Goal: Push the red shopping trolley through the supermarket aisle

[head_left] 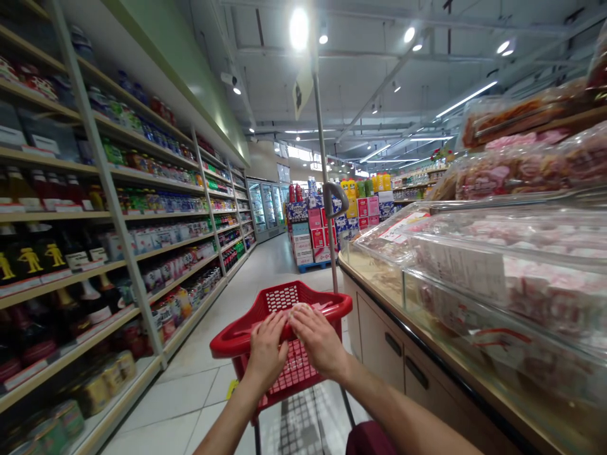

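Note:
A red plastic shopping cart [327,306] stands in front of me, seen from behind its curved handle. My left hand [269,344] lies over the middle of the handle, its fingers bent across the bar. Close beside it, my right hand [317,335] also curls over the bar, fingers together. A pale patch shows at the right fingertips; I cannot make out what it is. Through the cart's mesh, something pink is partly visible in the basket. Both palms' undersides are hidden.
Drink shelves [165,240] line the left side of the aisle. At right, a wooden counter [379,297] holds packaged food in clear boxes [474,253]. Ahead are stacked cartons [317,237] on a blue pallet, a metal pole [318,126] and glass-door fridges [268,205].

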`<act>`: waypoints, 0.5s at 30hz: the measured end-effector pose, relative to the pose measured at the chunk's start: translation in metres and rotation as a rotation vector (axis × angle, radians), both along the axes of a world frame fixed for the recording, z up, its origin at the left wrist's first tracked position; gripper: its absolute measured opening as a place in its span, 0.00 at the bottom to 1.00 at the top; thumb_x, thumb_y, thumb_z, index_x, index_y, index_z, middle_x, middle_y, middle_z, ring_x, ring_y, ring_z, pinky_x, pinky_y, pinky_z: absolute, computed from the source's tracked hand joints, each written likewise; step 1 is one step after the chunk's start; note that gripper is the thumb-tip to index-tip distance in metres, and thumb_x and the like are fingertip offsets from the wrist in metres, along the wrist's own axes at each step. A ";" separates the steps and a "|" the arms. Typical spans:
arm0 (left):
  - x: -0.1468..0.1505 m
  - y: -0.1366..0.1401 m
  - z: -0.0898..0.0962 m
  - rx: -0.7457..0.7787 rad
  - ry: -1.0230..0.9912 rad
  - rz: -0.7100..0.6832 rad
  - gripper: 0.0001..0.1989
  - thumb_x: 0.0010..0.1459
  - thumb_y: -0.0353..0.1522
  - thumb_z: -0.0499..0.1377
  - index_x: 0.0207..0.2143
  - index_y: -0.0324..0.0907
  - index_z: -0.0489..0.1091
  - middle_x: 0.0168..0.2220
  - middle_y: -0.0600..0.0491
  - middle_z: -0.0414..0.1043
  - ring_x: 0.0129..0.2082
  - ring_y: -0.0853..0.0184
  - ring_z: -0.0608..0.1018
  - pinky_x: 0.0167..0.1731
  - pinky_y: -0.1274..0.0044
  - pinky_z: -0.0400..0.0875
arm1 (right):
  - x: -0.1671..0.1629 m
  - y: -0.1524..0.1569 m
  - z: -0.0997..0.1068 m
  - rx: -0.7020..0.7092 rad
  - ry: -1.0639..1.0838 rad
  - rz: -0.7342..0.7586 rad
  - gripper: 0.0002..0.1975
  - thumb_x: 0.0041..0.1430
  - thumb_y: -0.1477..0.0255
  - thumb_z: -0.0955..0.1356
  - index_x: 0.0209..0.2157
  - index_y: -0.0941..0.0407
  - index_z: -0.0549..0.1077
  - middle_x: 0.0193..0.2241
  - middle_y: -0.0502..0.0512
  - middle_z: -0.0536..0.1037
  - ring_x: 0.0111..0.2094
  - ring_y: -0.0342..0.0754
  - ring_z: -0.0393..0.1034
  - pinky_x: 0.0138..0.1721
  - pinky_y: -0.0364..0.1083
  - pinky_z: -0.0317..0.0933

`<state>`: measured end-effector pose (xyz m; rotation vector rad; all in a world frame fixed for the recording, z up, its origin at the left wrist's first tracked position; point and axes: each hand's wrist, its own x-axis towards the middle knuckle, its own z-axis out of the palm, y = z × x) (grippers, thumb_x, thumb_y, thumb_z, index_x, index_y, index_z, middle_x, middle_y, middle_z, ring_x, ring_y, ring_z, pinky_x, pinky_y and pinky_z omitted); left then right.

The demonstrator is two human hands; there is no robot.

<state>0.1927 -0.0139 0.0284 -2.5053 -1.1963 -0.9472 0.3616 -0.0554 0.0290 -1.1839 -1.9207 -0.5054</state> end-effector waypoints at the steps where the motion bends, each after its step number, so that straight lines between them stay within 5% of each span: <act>1: -0.002 0.001 0.000 -0.009 -0.002 -0.002 0.24 0.47 0.26 0.48 0.49 0.41 0.62 0.52 0.50 0.63 0.54 0.62 0.62 0.51 0.64 0.54 | 0.002 0.000 0.002 -0.024 0.034 -0.046 0.21 0.55 0.80 0.57 0.51 0.55 0.63 0.51 0.54 0.66 0.54 0.47 0.54 0.54 0.54 0.47; 5: -0.010 0.003 0.000 -0.025 -0.029 -0.016 0.24 0.46 0.26 0.48 0.48 0.42 0.63 0.52 0.50 0.63 0.54 0.62 0.62 0.51 0.64 0.54 | 0.005 0.005 0.006 -0.073 0.235 -0.249 0.20 0.54 0.82 0.56 0.46 0.58 0.67 0.46 0.59 0.70 0.49 0.49 0.62 0.51 0.53 0.53; 10: -0.019 0.003 -0.002 -0.057 -0.082 -0.056 0.26 0.43 0.25 0.48 0.48 0.42 0.63 0.52 0.50 0.64 0.53 0.61 0.63 0.52 0.62 0.54 | -0.030 0.001 0.002 -0.006 0.007 0.059 0.21 0.55 0.79 0.58 0.51 0.57 0.63 0.52 0.55 0.65 0.56 0.47 0.51 0.56 0.52 0.45; 15: -0.013 -0.005 0.009 -0.129 -0.264 -0.067 0.23 0.50 0.30 0.46 0.51 0.43 0.59 0.52 0.50 0.63 0.53 0.64 0.63 0.54 0.62 0.50 | -0.023 0.006 0.009 -0.189 0.243 -0.103 0.24 0.49 0.82 0.58 0.50 0.60 0.63 0.50 0.61 0.67 0.53 0.51 0.57 0.55 0.58 0.45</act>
